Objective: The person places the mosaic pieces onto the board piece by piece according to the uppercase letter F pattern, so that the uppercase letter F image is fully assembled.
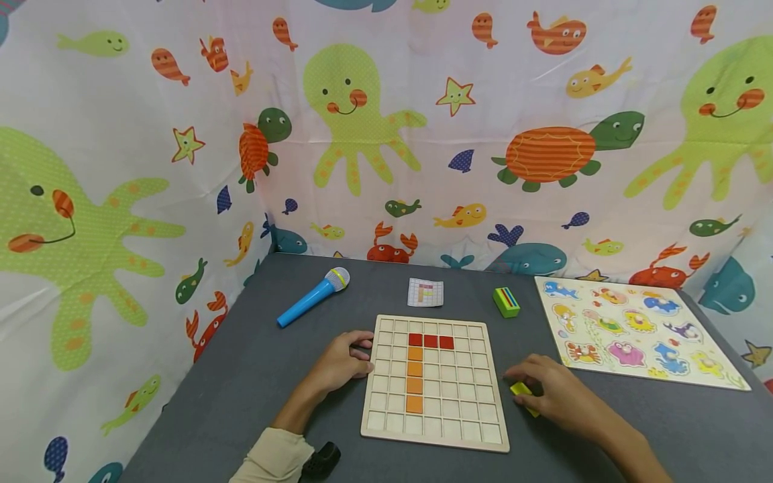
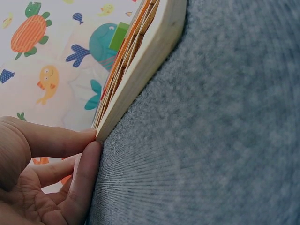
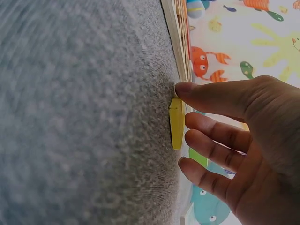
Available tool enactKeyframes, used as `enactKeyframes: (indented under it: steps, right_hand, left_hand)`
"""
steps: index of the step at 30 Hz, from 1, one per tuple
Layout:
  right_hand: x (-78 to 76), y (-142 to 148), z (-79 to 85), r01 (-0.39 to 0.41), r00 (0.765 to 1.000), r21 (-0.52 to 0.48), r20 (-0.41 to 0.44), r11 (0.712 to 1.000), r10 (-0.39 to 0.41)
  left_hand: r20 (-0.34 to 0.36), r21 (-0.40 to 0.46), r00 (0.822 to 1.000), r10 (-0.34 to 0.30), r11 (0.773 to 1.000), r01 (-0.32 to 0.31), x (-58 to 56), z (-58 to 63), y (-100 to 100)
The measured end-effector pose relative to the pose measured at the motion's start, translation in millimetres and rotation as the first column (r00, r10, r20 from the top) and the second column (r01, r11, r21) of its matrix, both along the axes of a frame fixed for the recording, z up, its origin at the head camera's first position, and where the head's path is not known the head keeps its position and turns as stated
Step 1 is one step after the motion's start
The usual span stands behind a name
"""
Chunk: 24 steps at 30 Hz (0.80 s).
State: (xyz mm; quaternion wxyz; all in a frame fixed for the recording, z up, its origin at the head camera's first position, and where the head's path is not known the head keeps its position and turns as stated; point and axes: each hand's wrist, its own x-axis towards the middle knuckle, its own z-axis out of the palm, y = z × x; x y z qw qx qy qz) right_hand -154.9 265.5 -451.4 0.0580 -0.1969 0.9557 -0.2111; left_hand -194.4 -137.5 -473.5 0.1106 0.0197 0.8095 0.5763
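Observation:
A square wooden grid board (image 1: 434,439) lies flat, with red tiles (image 1: 431,341) in a short row and orange tiles (image 1: 415,369) in a column below. My left hand (image 1: 331,367) holds the board's left edge; in the left wrist view, thumb (image 2: 85,180) and index finger (image 2: 61,140) meet at it. Right of the board, yellow tiles (image 1: 521,388) rest on the cloth under my right hand (image 1: 549,392). The right wrist view shows the thumb (image 3: 211,96) at one end of the yellow tiles (image 3: 176,124), the other fingers loosely bent beside them.
Behind the board lies a small pattern card (image 1: 425,292). A blue toy microphone (image 1: 313,297) is at the back left, a green block with coloured stripes (image 1: 506,302) at the back right. A sea-animal puzzle board (image 1: 643,333) covers the far right. Patterned cloth (image 1: 386,154) stands behind.

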Motion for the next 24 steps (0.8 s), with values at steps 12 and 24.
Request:
enactKeyframes:
  steps: [12,24]
  right_hand:
    - [1.7,6,-1.0,0.007,1.0,-0.036,0.017,0.999,-0.007]
    - [1.1,15,-0.1,0.021,0.998,-0.04,0.056,0.999,-0.019]
  left_hand:
    - [-0.006,0.007,1.0,-0.004,1.0,0.004,0.3,-0.6,0]
    - [-0.003,0.01,1.0,-0.007,1.0,0.007,0.8,0.3,-1]
